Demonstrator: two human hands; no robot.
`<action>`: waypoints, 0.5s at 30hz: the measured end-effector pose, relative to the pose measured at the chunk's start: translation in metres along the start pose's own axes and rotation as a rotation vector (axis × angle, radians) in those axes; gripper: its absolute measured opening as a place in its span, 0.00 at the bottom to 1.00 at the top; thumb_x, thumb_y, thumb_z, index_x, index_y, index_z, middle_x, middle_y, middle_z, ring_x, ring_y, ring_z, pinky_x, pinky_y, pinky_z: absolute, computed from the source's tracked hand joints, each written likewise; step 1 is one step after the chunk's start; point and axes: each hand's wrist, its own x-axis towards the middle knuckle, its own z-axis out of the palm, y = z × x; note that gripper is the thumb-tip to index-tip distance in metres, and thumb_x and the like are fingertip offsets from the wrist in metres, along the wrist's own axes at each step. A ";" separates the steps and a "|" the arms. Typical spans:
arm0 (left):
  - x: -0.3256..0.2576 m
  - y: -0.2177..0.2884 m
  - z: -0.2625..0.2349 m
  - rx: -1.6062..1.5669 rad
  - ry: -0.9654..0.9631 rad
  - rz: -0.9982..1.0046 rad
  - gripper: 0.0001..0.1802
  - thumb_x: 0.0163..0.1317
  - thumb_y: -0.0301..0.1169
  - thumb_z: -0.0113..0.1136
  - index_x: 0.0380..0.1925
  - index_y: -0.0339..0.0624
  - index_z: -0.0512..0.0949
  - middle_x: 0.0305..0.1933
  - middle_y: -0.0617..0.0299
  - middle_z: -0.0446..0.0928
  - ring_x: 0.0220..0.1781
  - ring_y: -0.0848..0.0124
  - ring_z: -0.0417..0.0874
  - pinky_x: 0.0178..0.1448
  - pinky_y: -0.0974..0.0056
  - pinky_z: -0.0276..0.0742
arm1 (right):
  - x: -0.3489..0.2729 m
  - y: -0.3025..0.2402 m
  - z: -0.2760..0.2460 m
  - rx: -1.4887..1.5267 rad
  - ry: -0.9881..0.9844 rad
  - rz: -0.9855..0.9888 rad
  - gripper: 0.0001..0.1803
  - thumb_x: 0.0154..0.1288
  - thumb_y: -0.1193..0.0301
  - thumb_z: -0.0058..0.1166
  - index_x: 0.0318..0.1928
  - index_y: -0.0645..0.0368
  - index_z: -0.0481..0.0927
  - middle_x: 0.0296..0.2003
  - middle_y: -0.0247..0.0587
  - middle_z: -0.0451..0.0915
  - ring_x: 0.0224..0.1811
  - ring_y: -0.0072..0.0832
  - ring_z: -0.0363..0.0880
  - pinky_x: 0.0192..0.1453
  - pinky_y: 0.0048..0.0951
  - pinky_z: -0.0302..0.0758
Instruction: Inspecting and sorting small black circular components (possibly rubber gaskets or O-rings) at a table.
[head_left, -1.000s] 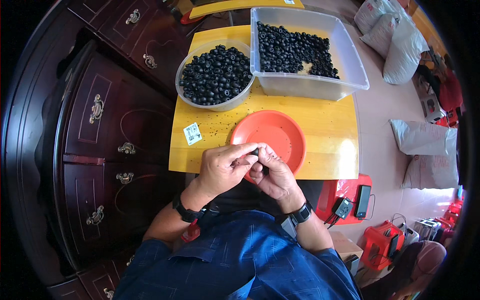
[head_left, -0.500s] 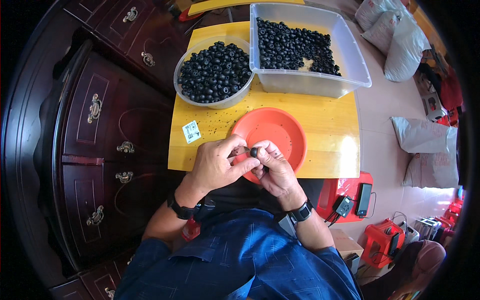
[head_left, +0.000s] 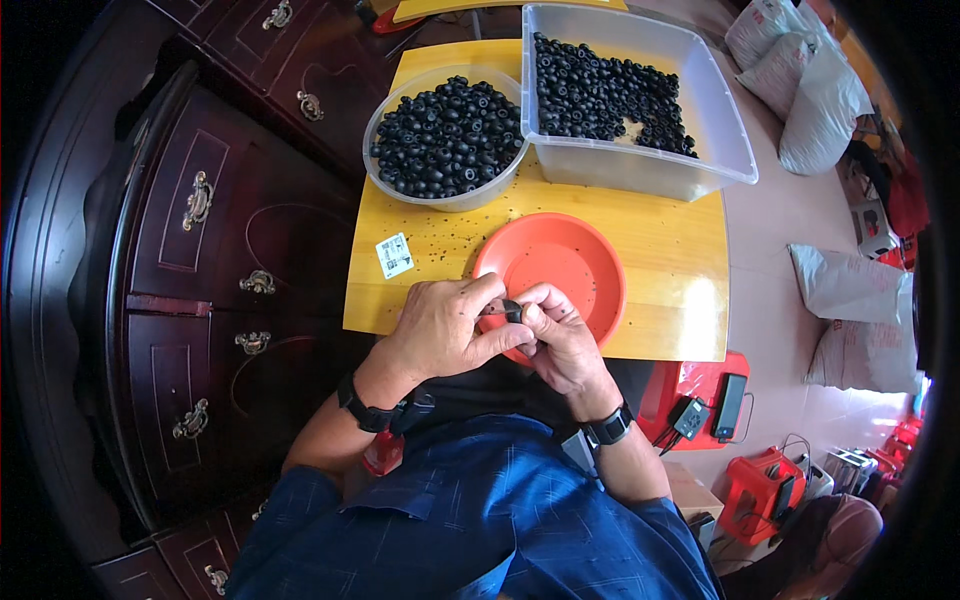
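Observation:
Above the near rim of a round orange-red basin [head_left: 585, 250], my two hands meet at a small black rounded, hollow-looking piece [head_left: 513, 311]. My right hand [head_left: 567, 345] pinches this piece between thumb and fingers. Closed too, my left hand [head_left: 445, 325] has its thumb and forefinger around a thin grey blade-like tool, mostly hidden, whose tip touches the black piece. Small dark crumbs lie in the basin. Beyond it stand a round clear tub [head_left: 440, 202] heaped with similar black pieces and a rectangular clear bin [head_left: 640, 172] partly filled with them.
The yellow table [head_left: 680, 270] carries dark crumbs and a white printed label [head_left: 394, 256]. Dark wooden cabinets [head_left: 170, 230] border the left. At right are white sacks [head_left: 820, 110], a red stool [head_left: 715, 400] bearing small black devices, and another person [head_left: 820, 545] low down.
The whole view has shifted slightly, with table and tubs appearing farther right. Both hands stay together over the basin; the black piece has turned a little between the fingers.

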 end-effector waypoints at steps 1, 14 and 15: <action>0.000 0.000 -0.001 -0.002 0.007 0.007 0.25 0.60 0.56 0.67 0.31 0.44 0.74 0.21 0.58 0.80 0.24 0.57 0.85 0.29 0.56 0.77 | 0.000 0.000 0.000 0.010 -0.010 0.000 0.07 0.73 0.68 0.58 0.45 0.58 0.80 0.37 0.31 0.81 0.28 0.12 0.69 0.33 0.16 0.70; -0.004 -0.002 0.006 0.086 0.053 0.083 0.25 0.64 0.55 0.62 0.29 0.43 0.73 0.20 0.57 0.79 0.24 0.56 0.84 0.28 0.54 0.77 | -0.001 -0.001 0.009 0.034 0.047 0.042 0.05 0.74 0.68 0.56 0.43 0.55 0.80 0.32 0.30 0.80 0.26 0.13 0.68 0.31 0.15 0.69; -0.005 -0.003 0.007 0.086 0.053 0.083 0.25 0.64 0.55 0.62 0.29 0.43 0.73 0.20 0.57 0.79 0.24 0.56 0.84 0.28 0.54 0.77 | -0.001 -0.001 0.009 0.032 0.056 0.052 0.05 0.74 0.68 0.56 0.43 0.55 0.80 0.31 0.30 0.79 0.26 0.13 0.68 0.31 0.15 0.69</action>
